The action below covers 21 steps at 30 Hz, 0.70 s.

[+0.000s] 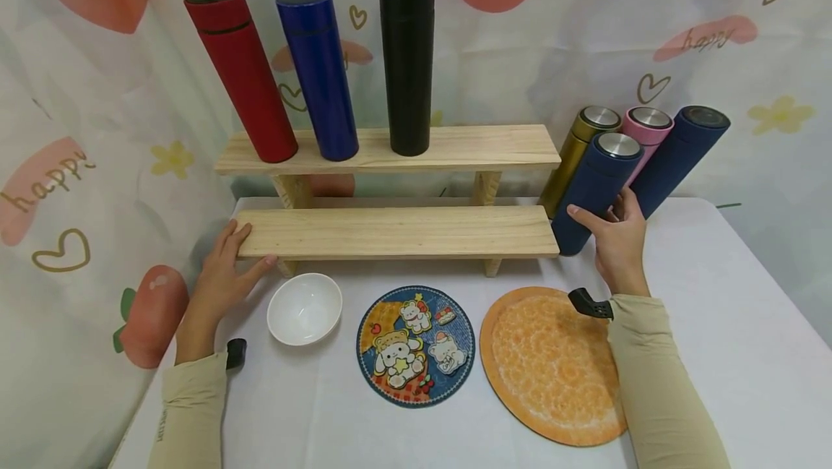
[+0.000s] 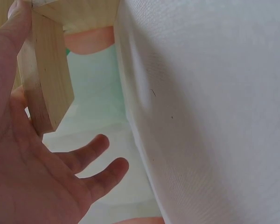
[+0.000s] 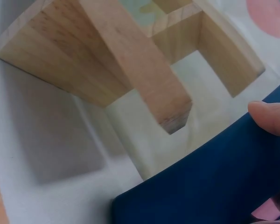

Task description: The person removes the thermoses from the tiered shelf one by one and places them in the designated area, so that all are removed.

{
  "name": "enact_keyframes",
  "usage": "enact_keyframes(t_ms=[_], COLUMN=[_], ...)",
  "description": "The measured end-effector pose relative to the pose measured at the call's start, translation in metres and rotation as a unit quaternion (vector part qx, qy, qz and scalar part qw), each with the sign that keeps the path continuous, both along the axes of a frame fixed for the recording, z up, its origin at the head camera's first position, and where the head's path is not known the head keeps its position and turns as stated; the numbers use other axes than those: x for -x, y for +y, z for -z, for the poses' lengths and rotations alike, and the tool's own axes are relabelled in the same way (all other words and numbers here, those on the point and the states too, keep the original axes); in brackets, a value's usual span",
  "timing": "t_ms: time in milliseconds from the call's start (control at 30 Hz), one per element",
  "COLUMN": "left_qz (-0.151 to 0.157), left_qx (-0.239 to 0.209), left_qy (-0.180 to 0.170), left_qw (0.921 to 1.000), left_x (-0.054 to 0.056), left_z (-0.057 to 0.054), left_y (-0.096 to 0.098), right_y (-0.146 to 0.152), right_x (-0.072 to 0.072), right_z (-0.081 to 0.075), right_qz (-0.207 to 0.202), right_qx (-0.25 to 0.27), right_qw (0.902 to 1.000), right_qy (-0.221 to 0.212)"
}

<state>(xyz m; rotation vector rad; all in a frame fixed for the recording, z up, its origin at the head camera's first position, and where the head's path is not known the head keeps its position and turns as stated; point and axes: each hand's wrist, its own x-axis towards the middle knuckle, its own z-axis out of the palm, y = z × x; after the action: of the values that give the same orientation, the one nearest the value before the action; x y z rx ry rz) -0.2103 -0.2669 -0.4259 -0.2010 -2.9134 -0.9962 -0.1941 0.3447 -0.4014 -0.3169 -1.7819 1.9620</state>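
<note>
My right hand [image 1: 620,248] holds a navy blue thermos [image 1: 594,187] with a silver lid. In the right wrist view the thumb [image 3: 270,116] presses on its blue side, while most of the other fingers are hidden. The bottle leans right at the right end of the two-tier wooden shelf [image 1: 396,232]. At the shelf's left end, my left hand [image 1: 222,274] grips the lower board [image 2: 49,74] between thumb and fingers, with two other fingers [image 2: 91,151] stretched out below. Red [image 1: 243,79], blue [image 1: 318,79] and black [image 1: 407,64] thermoses stand on the upper tier.
Behind the held bottle stand a gold thermos [image 1: 572,147], a pink thermos [image 1: 646,126] and another navy thermos [image 1: 682,158]. In front of the shelf are a white bowl [image 1: 304,310], a cartoon round mat [image 1: 416,346] and an orange-brown round mat [image 1: 552,368]. A patterned curtain [image 1: 494,71] hangs behind.
</note>
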Motion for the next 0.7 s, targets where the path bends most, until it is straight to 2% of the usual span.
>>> enact_keyframes(t_ms=[367,700], left_qz=[-0.004,-0.001], left_qx=[0.000,-0.005], left_qy=[-0.006,0.003], left_qw=[1.0000,1.0000], left_x=[0.0006,0.0022], left_z=[-0.0009,0.0030], left_y=[-0.0007,-0.0027], right_y=[-0.0003,-0.0008], right_x=[0.0037,0.0054], right_z=[0.0055,0.0086], right_qz=[-0.007,-0.026], right_qx=[0.005,0.005], right_qw=[0.9999,0.9996], right_qy=[0.005,0.011])
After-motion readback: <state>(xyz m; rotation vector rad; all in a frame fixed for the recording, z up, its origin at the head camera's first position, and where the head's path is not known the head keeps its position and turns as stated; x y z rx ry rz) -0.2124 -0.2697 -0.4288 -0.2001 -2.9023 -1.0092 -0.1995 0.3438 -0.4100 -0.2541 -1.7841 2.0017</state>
